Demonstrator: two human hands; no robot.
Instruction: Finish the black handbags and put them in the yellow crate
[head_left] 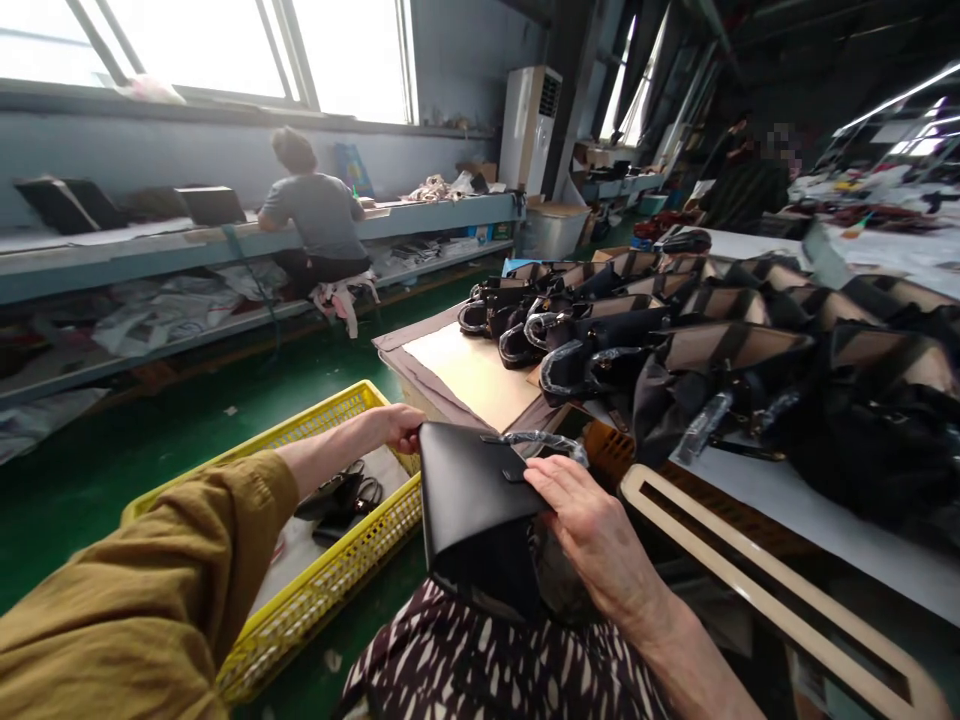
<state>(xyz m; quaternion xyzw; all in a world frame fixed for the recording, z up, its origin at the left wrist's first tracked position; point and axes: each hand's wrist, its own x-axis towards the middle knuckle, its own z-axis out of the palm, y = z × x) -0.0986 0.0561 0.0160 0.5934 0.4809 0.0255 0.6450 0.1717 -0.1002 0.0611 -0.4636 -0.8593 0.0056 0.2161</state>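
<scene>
A black leather handbag (469, 500) rests on my lap, flap side up, its plastic-wrapped handle pointing toward the table. My left hand (394, 425) grips the bag's far left corner, fingers curled round the edge. My right hand (581, 510) lies on the bag's right side, fingers pressed on the flap near its small tab. Both hands are closed on the same bag.
A yellow plastic crate (337, 580) with black straps inside stands on the green floor at my left. A table (825, 545) at right carries rows of black handbags (675, 340) with wrapped handles. A seated person (315, 215) works at a long bench by the windows.
</scene>
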